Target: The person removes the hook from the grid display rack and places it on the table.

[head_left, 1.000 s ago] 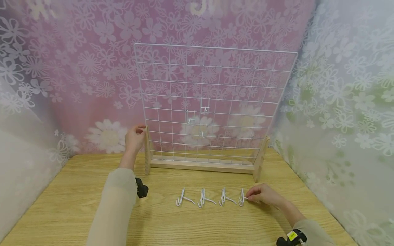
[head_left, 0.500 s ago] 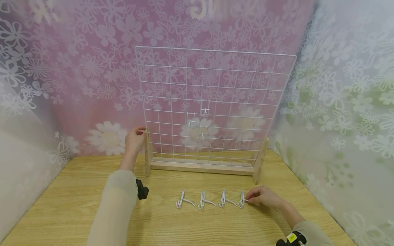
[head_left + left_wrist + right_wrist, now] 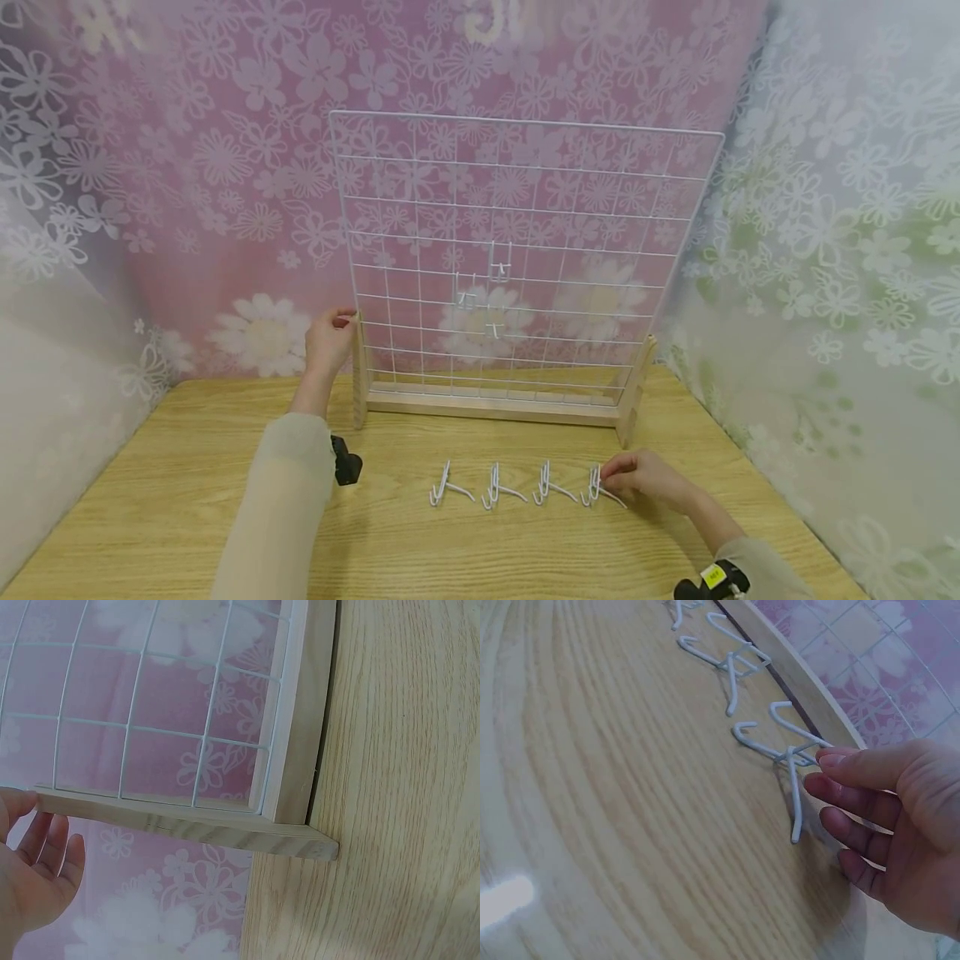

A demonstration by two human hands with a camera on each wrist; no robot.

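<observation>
A white wire grid panel (image 3: 592, 225) stands upright in a wooden stand (image 3: 491, 408). My left hand (image 3: 330, 340) holds the top of the stand's left post (image 3: 187, 825), thumb on one side and fingers on the other. Several white wire hooks lie in a row on the table before the stand. At the right end of the row, my right hand (image 3: 651, 479) pinches the back edge of the last hook (image 3: 793, 791) between thumb and forefinger. This hook's prong points toward the front right, and the other fingers are loosely bent below it.
Three more white hooks hang on the grid, an upper one (image 3: 500, 268), a left one (image 3: 466, 298) and a lower one (image 3: 493, 330). The wooden table (image 3: 405, 550) is bounded by a flowered pink backdrop (image 3: 262, 192) behind and a pale wall (image 3: 847, 333) at right.
My right fingers have moved from the last hook's prong to its back edge, and that prong now shows in full. The left hand keeps its hold on the post.
</observation>
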